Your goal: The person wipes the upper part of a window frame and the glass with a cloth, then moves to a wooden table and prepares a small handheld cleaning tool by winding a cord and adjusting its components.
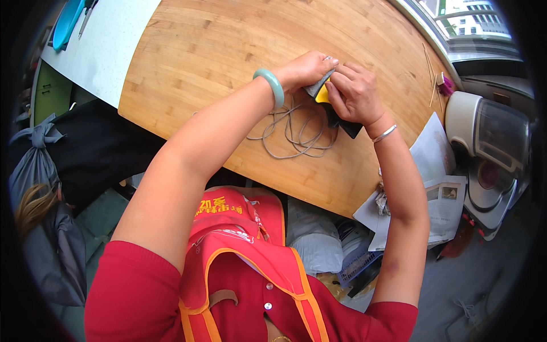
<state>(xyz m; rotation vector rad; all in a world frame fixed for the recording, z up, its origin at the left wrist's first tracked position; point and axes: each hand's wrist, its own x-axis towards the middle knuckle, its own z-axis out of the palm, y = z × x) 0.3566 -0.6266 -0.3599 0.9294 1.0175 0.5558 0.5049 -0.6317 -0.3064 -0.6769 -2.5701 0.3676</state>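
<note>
My left hand (312,66), with a jade-green bangle above its wrist, grips the grey, fabric-like end of a small object. My right hand (357,89), wearing a silver bangle, is closed around the yellow and black part (322,95) of the same object. Both hands meet above a wooden tabletop (205,55), fingers almost touching. Much of the object is hidden by the fingers, so its kind is unclear. A black piece (351,128) sticks out below my right palm. Loose loops of thin grey cord (295,149) lie under the hands; whether the cord joins the object cannot be seen.
Right of the tabletop stand a grey-white appliance (463,119) with a see-through cover, printed papers (444,209), thin wooden sticks (429,72) and a purple-bristled brush (445,84). A teal tray (68,25) sits far left. Plastic bags (314,243) are below the near edge. Grey tied cloth (38,137) hangs left.
</note>
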